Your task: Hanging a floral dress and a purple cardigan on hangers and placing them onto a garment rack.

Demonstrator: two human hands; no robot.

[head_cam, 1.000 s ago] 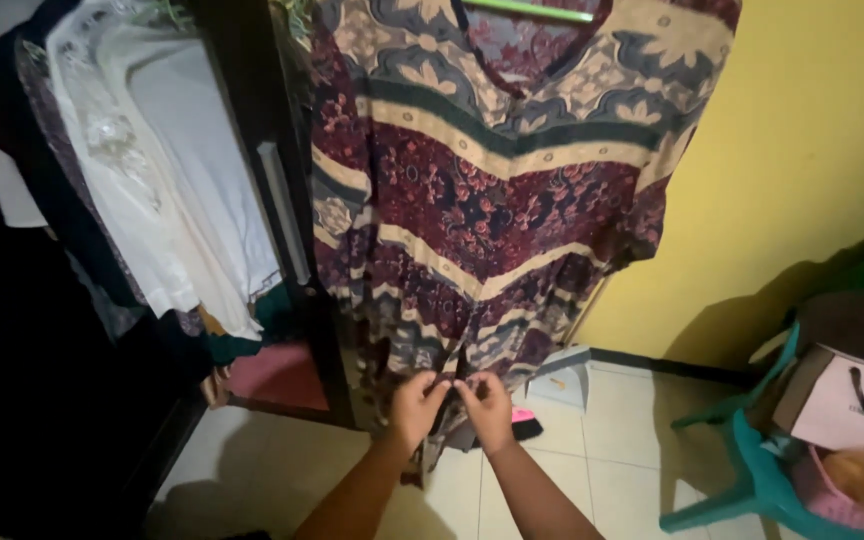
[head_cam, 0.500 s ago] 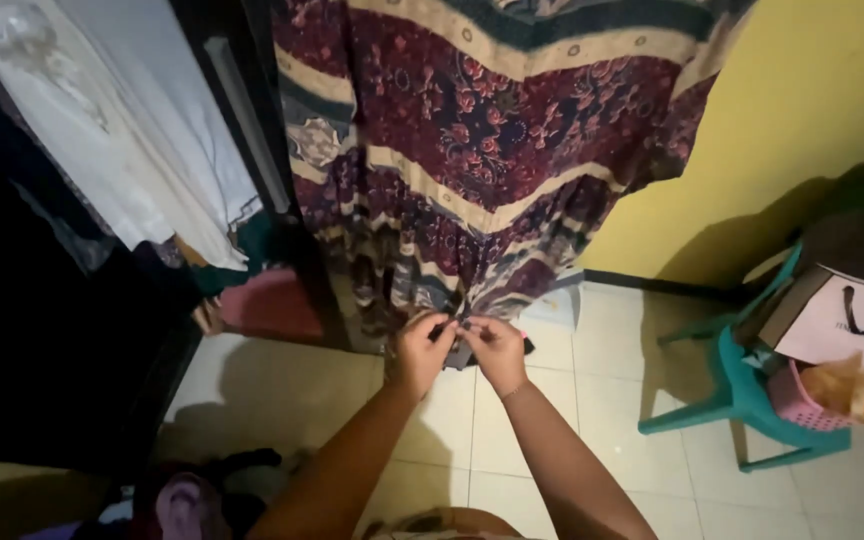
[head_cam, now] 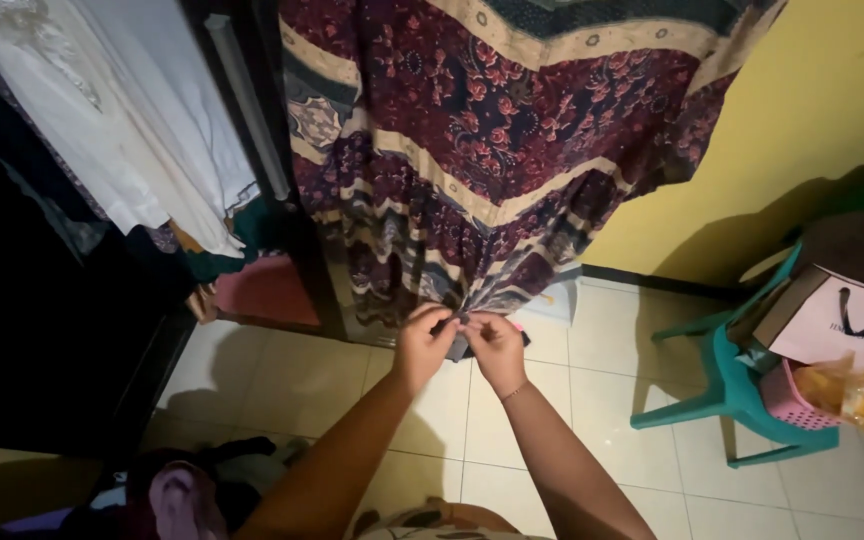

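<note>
A long patterned dress (head_cam: 492, 150) in maroon, cream and dark green bands hangs in front of me against a dark wardrobe door. My left hand (head_cam: 422, 345) and my right hand (head_cam: 497, 348) meet at the dress's lower hem, each pinching the gathered fabric between fingers and thumb. The hem bunches up where the two hands touch it. My forearms reach up from the bottom of the view.
White and dark garments (head_cam: 142, 130) hang in the open wardrobe at left. A teal plastic chair (head_cam: 742, 390) at right carries a pink paper bag (head_cam: 852, 325) and a pink basket. Yellow wall (head_cam: 812, 110) behind, pale tiled floor (head_cam: 302, 390), a clothes pile (head_cam: 187, 495) at bottom left.
The view has tilted down, so the dress's neckline and hanger have left the top. My hands stay together on the hem, holding it slightly higher than half a second ago.
</note>
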